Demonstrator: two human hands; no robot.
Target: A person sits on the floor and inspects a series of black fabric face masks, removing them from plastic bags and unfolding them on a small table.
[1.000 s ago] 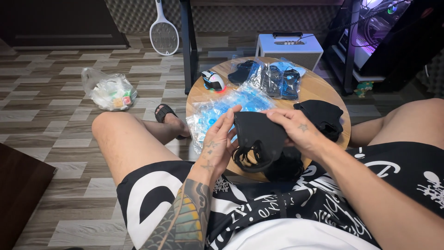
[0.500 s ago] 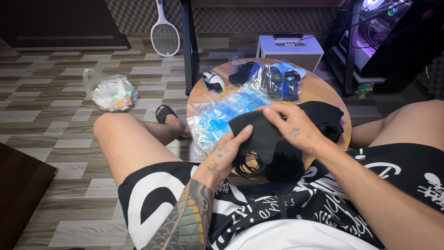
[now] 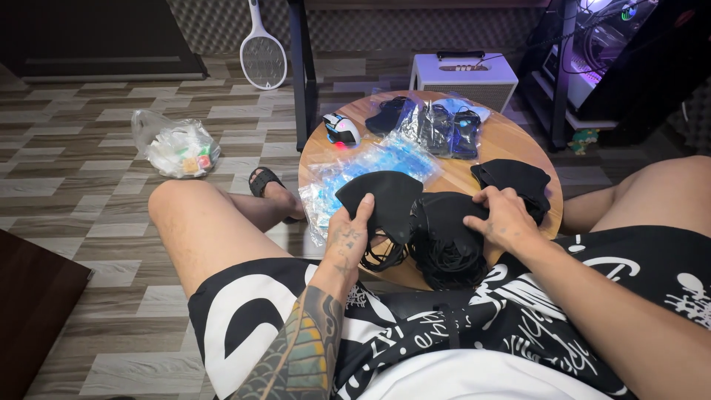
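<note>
Item 1: left hand (image 3: 350,238), 6 o'clock edge of round wooden table (image 3: 511,144). Fingers pinched on a black face mask (image 3: 379,200), lifted apart from the rest; ear loops dangle below, partly hidden by wrist.
Item 2: right hand (image 3: 503,216), approx 5 o'clock. Fingers curled down on stack of black masks (image 3: 444,237); grip vs. mere press: can't tell. Stack's near edge hangs off table, merges w/ dark shorts.
Change vs. 0.5 s ago: one mask now drawn left, clear of stack; hands further apart.
Item 3: second black mask pile (image 3: 515,179), 3 o'clock.
Item 4: clear blue-tinted bags (image 3: 374,167), 9 o'clock.
Item 5: wrapped dark masks (image 3: 437,126), 12 o'clock; count unclear.
Item 6: computer mouse (image 3: 341,130), 10 o'clock.
Room: wood-pattern floor; plastic bag (image 3: 175,148), racket-shaped swatter (image 3: 263,59), white box (image 3: 463,78), lit PC case (image 3: 603,44) cut off at top.
</note>
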